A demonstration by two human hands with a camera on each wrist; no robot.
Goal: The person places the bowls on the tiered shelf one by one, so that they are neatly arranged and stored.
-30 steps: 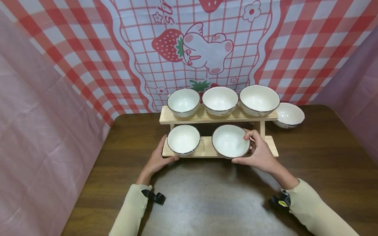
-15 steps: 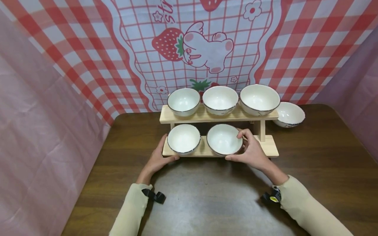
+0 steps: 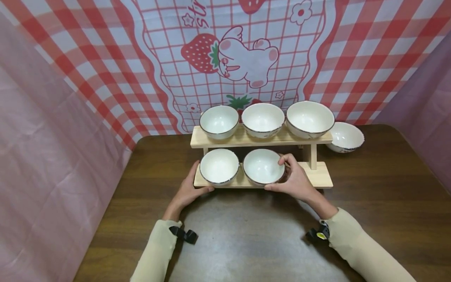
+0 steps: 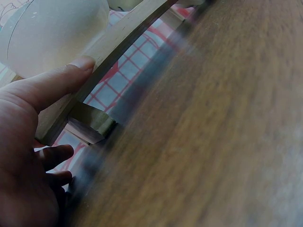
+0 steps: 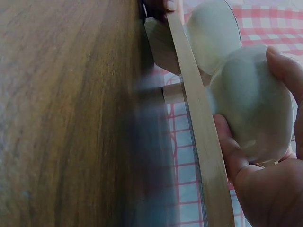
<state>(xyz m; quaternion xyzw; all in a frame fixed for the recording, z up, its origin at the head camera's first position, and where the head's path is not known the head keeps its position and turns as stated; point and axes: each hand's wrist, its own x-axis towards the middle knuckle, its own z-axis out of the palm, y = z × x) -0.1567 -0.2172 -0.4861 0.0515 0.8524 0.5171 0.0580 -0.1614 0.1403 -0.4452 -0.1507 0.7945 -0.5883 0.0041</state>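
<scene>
A two-tier wooden rack (image 3: 322, 175) stands on the table. My left hand (image 3: 186, 192) grips the left end of its lower shelf; in the left wrist view the thumb (image 4: 71, 78) lies along the shelf's edge with the other fingers below. A white dark-rimmed bowl (image 3: 219, 166) sits on that shelf beside this hand. My right hand (image 3: 296, 182) holds a second bowl (image 3: 263, 166) by its right side, over the middle of the lower shelf. In the right wrist view this bowl (image 5: 255, 104) is close to its left neighbour (image 5: 213, 40), thumb and fingers spread round it.
Three bowls line the upper shelf: left (image 3: 219, 121), middle (image 3: 262, 119) and right (image 3: 310, 119). Another bowl (image 3: 346, 137) stands on the wooden table (image 3: 232, 235) behind the rack's right end. A checked strawberry cloth (image 3: 246, 47) hangs at the back.
My right hand has moved left with its bowl along the lower shelf, up close to the bowl at the left. My left hand keeps its place on the rack.
</scene>
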